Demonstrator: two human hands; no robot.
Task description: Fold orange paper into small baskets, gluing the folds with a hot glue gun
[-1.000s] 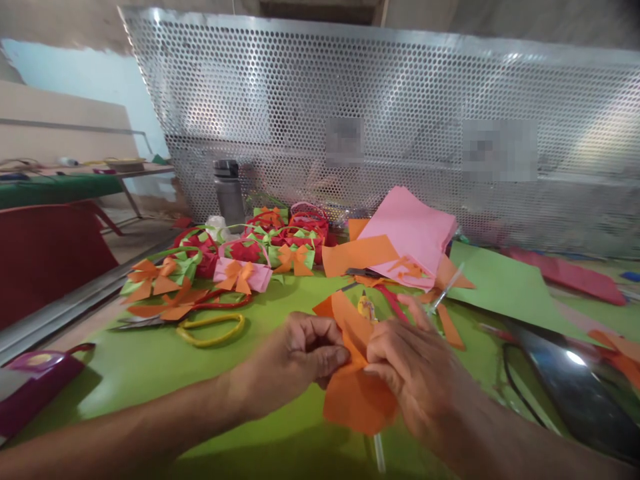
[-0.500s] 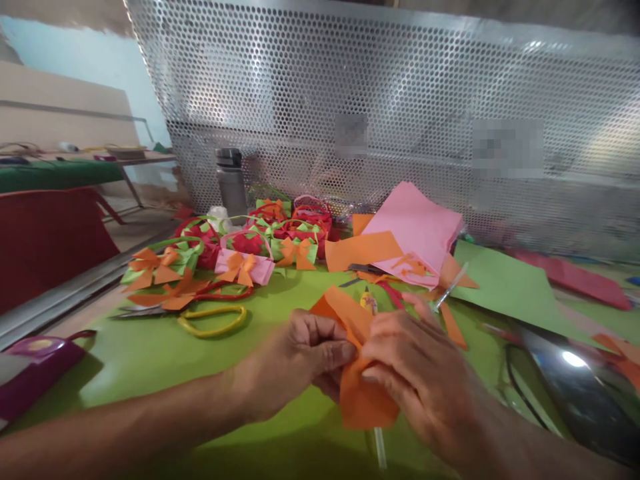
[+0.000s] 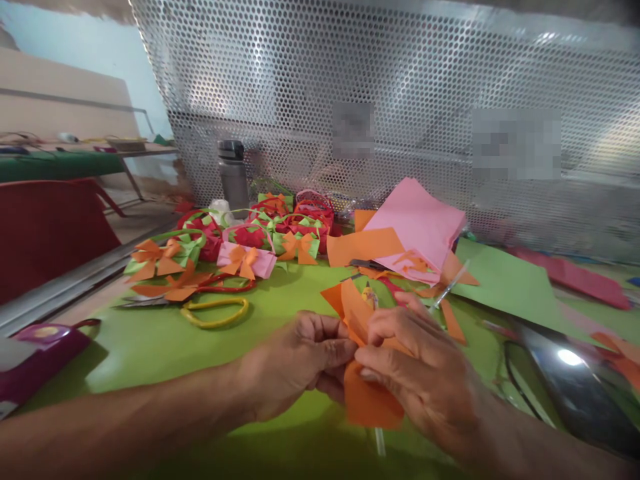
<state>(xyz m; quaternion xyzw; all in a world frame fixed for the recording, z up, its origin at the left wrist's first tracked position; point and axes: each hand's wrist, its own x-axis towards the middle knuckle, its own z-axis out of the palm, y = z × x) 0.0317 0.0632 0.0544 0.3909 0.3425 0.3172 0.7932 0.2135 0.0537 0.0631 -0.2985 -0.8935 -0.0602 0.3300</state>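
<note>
A sheet of orange paper [image 3: 373, 400] is gathered between both hands above the green table. My left hand [image 3: 320, 350] is closed, thumb and forefinger pinching the paper's middle at its left side. From the right, my right hand [image 3: 420, 360] is closed on the same paper, thumb and fingertips at the pinched middle. The top of the paper stands up in creased flaps, and its lower part hangs down flat. Behind it lies a glue gun, with its yellow nozzle [image 3: 369, 295] showing. A clear glue stick [image 3: 381, 441] sticks out below the paper.
Scissors with red and yellow handles [image 3: 215, 313] lie left, before several small paper bags with bows [image 3: 247, 259]. Pink sheets [image 3: 415, 217], a green sheet [image 3: 505, 287] and orange scraps lie right. A phone [image 3: 575, 380], a bottle [image 3: 233, 177] and a purple device [image 3: 43, 360] surround the work.
The upper flaps of the orange paper have drawn closer together and stand more upright, with the middle pinched narrower. My right fingers have shifted slightly at the fold. The view has moved a little.
</note>
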